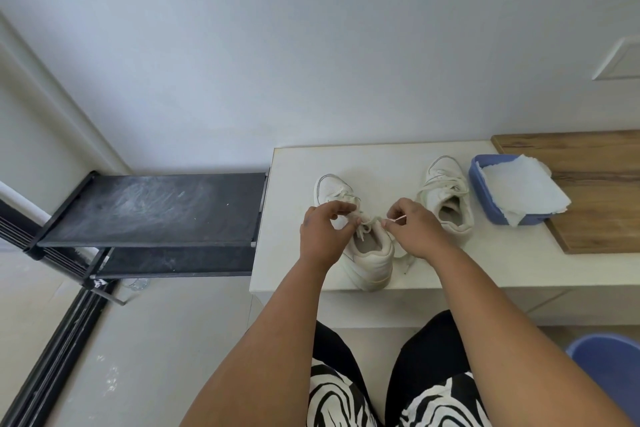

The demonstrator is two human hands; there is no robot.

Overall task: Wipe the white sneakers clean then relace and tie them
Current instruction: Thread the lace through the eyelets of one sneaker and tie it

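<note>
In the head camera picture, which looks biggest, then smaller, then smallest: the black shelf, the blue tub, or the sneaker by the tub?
1. black shelf, clearly the largest.
2. blue tub and far sneaker: they look about alike, so I will not rank them.

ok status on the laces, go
Left hand and right hand each pinch the lace over the near sneaker. Far sneaker untouched. Nothing in the way.

No legible text, no brand mark, no label, no number, no sign found on any surface or item in the head view
</note>
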